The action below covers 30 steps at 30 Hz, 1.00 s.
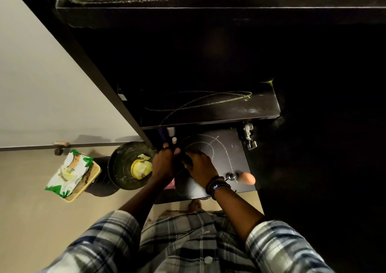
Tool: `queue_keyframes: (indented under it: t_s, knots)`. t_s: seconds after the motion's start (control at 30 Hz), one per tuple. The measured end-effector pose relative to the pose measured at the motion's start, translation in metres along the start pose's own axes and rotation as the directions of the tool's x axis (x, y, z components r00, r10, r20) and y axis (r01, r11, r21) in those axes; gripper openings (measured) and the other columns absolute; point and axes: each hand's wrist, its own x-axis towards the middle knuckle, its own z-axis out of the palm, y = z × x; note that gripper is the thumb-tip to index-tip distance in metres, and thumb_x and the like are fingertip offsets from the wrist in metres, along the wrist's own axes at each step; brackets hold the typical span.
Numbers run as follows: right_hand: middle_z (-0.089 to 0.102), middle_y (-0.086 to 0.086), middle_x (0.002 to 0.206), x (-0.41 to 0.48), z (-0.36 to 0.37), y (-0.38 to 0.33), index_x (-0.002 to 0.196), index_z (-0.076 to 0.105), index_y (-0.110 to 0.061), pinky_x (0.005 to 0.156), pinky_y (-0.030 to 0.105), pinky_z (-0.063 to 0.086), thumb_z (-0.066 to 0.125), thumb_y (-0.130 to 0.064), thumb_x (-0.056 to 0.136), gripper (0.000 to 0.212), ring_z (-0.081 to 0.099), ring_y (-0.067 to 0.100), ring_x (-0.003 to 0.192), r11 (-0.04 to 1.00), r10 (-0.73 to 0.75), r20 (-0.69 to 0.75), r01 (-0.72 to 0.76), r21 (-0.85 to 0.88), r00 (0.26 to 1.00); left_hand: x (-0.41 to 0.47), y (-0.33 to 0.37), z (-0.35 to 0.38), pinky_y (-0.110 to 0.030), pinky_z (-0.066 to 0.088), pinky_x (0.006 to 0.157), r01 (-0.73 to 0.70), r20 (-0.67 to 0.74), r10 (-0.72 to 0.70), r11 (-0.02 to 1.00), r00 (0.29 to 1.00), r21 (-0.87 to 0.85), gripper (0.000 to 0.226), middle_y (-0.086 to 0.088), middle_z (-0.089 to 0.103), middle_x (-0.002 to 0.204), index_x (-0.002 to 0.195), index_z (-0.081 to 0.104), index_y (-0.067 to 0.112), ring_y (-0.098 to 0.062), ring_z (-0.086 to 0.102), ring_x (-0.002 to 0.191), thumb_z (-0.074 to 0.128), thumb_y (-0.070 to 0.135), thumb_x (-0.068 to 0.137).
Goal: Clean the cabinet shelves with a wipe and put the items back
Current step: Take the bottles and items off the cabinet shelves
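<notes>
Only one view is given, taken from a wide-angle camera worn on the head. The scene is looked at steeply downward and forward, from above the person's plaid shirt (188, 241) at the lower edge. The black cabinet (208, 63) is faced at close range and fills the upper and right parts of the frame; its shelves (208, 109) are seen from above. The floor (31, 220) is seen at the lower left, the white wall (41, 84) at the left. Straight lines are bent toward the frame's edges.

bin (127, 166) left of cabinet (208, 113) | wipes pack (67, 173) left of bin | hands (200, 167) on lowest shelf (229, 151)
</notes>
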Motion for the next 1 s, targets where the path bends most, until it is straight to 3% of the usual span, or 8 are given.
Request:
queue_keyframes:
  t_s: [0.1, 0.2, 0.27, 0.33, 0.43, 0.5, 0.67, 1.0]
  knots:
    - [0.059, 0.012, 0.127, -0.005, -0.007, 0.005, 0.131, 0.053, -0.011, 0.099, 0.034, 0.042, 0.056, -0.007, 0.086, 0.046, 0.053, 0.029, 0.117, 0.999, 0.029, 0.003, -0.029, -0.018, 1.0, -0.009, 0.008, -0.006, -0.046, 0.054, 0.065, -0.007, -0.038, 0.006, 1.0, 0.999, -0.027, 0.033, -0.017, 0.063, 0.095, 0.098, 0.058, 0.012, -0.033, 0.063, 0.072, 0.041, 0.04, 0.092]
    - [0.065, 0.008, 0.117, -0.015, -0.02, 0.023, 0.124, 0.059, -0.015, 0.092, 0.026, 0.043, 0.059, -0.011, 0.08, 0.044, 0.058, 0.028, 0.109, 0.995, 0.044, -0.056, -0.048, -0.082, 0.997, -0.017, 0.011, -0.005, -0.048, 0.053, 0.07, -0.019, -0.079, 0.022, 0.999, 0.997, 0.037, 0.029, -0.022, 0.056, 0.118, 0.114, 0.057, 0.008, -0.042, 0.061, 0.09, 0.055, 0.025, 0.09]
    - [0.065, 0.008, 0.114, -0.03, -0.034, 0.037, 0.119, 0.061, -0.015, 0.092, 0.028, 0.043, 0.064, -0.013, 0.078, 0.042, 0.056, 0.028, 0.108, 0.99, 0.079, -0.135, -0.094, -0.108, 0.988, -0.022, 0.014, 0.001, -0.046, 0.054, 0.073, -0.147, -0.083, 0.165, 0.971, 0.983, 0.188, 0.035, -0.018, 0.052, 0.125, 0.117, 0.057, 0.012, -0.04, 0.058, 0.102, 0.063, 0.02, 0.084]
    - [0.063, 0.016, 0.115, -0.048, -0.049, 0.055, 0.118, 0.061, -0.006, 0.096, 0.036, 0.043, 0.069, -0.003, 0.07, 0.049, 0.053, 0.035, 0.11, 0.983, 0.136, -0.202, -0.157, -0.093, 0.97, -0.028, 0.028, 0.016, -0.041, 0.05, 0.07, -0.334, -0.12, 0.371, 0.909, 0.921, 0.249, 0.031, -0.012, 0.058, 0.11, 0.107, 0.063, 0.011, -0.033, 0.055, 0.099, 0.065, 0.011, 0.076]
    - [0.062, 0.011, 0.113, -0.067, -0.059, 0.081, 0.116, 0.06, -0.011, 0.097, 0.034, 0.042, 0.069, -0.012, 0.067, 0.05, 0.054, 0.033, 0.108, 0.933, 0.252, -0.203, -0.293, -0.211, 0.946, -0.037, 0.063, 0.044, -0.034, 0.054, 0.061, -0.516, -0.031, 0.526, 0.844, 0.85, 0.148, 0.042, -0.006, 0.064, 0.106, 0.112, 0.057, 0.018, -0.026, 0.063, 0.089, 0.069, 0.01, 0.073]
    - [0.063, 0.004, 0.111, -0.075, -0.054, 0.097, 0.115, 0.06, -0.019, 0.094, 0.029, 0.041, 0.06, -0.023, 0.071, 0.044, 0.056, 0.027, 0.105, 0.908, 0.287, -0.17, -0.324, -0.266, 0.943, -0.036, 0.077, 0.066, -0.035, 0.058, 0.062, -0.53, 0.105, 0.521, 0.843, 0.847, 0.094, 0.052, -0.005, 0.061, 0.112, 0.118, 0.047, 0.02, -0.026, 0.065, 0.091, 0.072, 0.012, 0.073]
    - [0.062, 0.008, 0.112, -0.093, -0.052, 0.092, 0.116, 0.059, -0.017, 0.089, 0.034, 0.047, 0.053, 0.0, 0.076, 0.045, 0.058, 0.031, 0.102, 0.91, 0.29, -0.208, -0.336, -0.242, 0.934, -0.03, 0.094, 0.102, -0.034, 0.048, 0.094, -0.516, 0.301, 0.453, 0.838, 0.839, 0.179, 0.059, -0.008, 0.048, 0.132, 0.136, 0.039, 0.015, -0.026, 0.053, 0.115, 0.062, 0.011, 0.082]
    - [0.068, 0.011, 0.095, -0.097, -0.047, 0.089, 0.111, 0.06, -0.009, 0.073, 0.032, 0.046, 0.056, 0.002, 0.077, 0.036, 0.064, 0.03, 0.089, 0.951, 0.244, -0.206, -0.275, -0.142, 0.948, -0.021, 0.095, 0.125, -0.034, 0.043, 0.094, -0.485, 0.386, 0.382, 0.848, 0.839, 0.215, 0.032, -0.006, 0.059, 0.124, 0.124, 0.053, 0.016, -0.025, 0.055, 0.112, 0.042, 0.024, 0.095]
